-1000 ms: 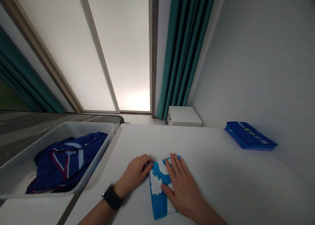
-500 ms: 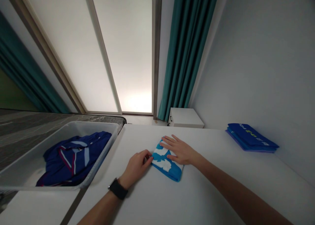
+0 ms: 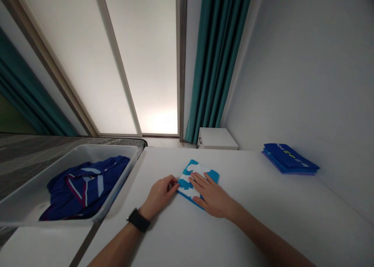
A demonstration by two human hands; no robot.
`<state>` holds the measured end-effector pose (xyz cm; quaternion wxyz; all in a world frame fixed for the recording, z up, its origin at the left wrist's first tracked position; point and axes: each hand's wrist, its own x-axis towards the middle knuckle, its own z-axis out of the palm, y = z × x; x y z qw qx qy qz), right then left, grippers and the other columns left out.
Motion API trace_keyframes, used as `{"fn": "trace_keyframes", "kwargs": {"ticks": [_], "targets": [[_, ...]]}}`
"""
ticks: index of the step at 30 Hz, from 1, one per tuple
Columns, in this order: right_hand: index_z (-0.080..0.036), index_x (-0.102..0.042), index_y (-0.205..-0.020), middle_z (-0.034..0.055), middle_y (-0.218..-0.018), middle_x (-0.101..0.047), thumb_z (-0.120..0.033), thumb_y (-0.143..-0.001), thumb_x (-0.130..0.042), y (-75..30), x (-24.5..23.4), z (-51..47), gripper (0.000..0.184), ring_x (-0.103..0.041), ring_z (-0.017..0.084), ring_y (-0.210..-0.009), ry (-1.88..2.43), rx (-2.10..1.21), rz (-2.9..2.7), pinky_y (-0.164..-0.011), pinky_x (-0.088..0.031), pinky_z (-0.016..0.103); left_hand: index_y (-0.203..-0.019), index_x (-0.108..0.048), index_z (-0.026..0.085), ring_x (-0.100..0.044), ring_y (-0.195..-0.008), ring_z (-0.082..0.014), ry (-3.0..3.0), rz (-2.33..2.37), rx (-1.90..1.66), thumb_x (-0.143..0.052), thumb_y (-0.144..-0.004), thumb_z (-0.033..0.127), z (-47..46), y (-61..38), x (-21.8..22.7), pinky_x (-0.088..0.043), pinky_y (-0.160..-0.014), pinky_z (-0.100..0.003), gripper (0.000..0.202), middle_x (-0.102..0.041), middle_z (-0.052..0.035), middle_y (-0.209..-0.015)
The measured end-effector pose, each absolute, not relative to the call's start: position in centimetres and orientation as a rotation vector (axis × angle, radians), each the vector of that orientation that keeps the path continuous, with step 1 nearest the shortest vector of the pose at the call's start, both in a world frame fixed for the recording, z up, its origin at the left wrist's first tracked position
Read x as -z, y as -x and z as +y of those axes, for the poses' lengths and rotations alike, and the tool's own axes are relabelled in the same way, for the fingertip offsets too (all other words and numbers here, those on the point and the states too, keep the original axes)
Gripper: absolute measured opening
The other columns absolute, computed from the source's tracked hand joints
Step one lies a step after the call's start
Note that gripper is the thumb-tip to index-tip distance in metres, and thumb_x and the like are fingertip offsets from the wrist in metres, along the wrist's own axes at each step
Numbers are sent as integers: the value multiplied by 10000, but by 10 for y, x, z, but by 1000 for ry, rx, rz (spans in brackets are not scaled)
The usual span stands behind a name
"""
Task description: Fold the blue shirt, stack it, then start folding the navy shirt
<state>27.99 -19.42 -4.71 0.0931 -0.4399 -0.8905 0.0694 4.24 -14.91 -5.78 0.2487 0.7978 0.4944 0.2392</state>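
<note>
A folded blue-and-white patterned cloth (image 3: 198,180) lies flat on a white table (image 3: 271,216). My right hand (image 3: 210,194) presses flat on its lower right part, with the fingers spread and pointing up and to the left. My left hand (image 3: 160,195) sits at the cloth's left edge with its fingers curled, and its thumb is hidden. A black smartwatch (image 3: 138,220) is on my left wrist.
A translucent plastic tub (image 3: 117,185) at the table's left edge holds a crumpled navy garment (image 3: 84,188). A stack of folded blue garments (image 3: 289,158) lies against the wall at the right. Beyond the table stand a white cabinet (image 3: 217,138) and a teal curtain (image 3: 217,64).
The cloth has turned on the table, and its long strip shape is now a more compact folded square. My right hand has moved down onto it, while my left hand stays at the left edge.
</note>
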Motion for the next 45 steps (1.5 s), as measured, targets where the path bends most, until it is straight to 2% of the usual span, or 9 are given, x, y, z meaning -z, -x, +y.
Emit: {"fn": "trace_keyframes", "kwargs": {"ticks": [9,15,21,25,29,35,45], "targets": [[-177,-215,-1524,106,-1569,-247,-451,-1013,-287,-282,46,-191,584,-184,233,-1452,1279,-167,-2673,-1177,-168,496,-848,-608,201,-546,-623,-150,-2184,1325,-648,-504,-890,384,-148,-41,62,-366,-583,-238,215,-635,0,-702],[-276,-396,-1453,80,-1550,-313,-340,-1011,-356,-308,51,-175,448,-257,258,-1427,1283,-69,-2603,-1162,-191,535,-845,-622,194,-556,-634,-152,-2180,1249,-595,-488,-893,393,-153,-41,55,-378,-592,-242,244,-655,-11,-720],[-258,-432,-1430,93,-1532,-343,-364,-1009,-333,-326,61,-186,445,-320,255,-1394,1359,-179,-2426,-1125,-308,490,-945,-627,200,-598,-657,-144,-2150,1109,-629,-435,-912,309,-152,-33,46,-408,-633,-245,223,-707,-7,-791],[-242,-500,-1354,135,-1422,-441,-354,-944,-498,-327,56,-202,425,-398,290,-1313,1364,-204,-2363,-1076,-357,507,-950,-613,186,-594,-644,-134,-2144,1074,-635,-437,-900,272,-153,-31,45,-414,-625,-237,202,-709,-11,-795],[-227,-543,-1238,124,-1223,-512,-231,-856,-594,-325,48,-211,385,-493,274,-1152,1367,-248,-2316,-978,-441,457,-967,-611,185,-561,-631,-123,-2213,1041,-637,-466,-875,258,-156,-32,46,-408,-611,-226,187,-661,1,-767],[-210,-516,-1173,88,-1108,-519,-124,-813,-584,-326,45,-212,377,-516,236,-1056,1403,-321,-2293,-926,-456,397,-1037,-582,206,-510,-626,-119,-2356,1099,-600,-564,-828,297,-162,-37,50,-397,-614,-234,229,-620,13,-802],[-208,-550,-1111,88,-1043,-584,-202,-897,-526,-323,47,-212,215,-539,237,-970,1428,-142,-2350,-859,-454,389,-1004,-582,209,-539,-652,-138,-2391,1134,-603,-451,-911,286,-163,-42,57,-396,-623,-246,179,-625,-6,-796]]}}
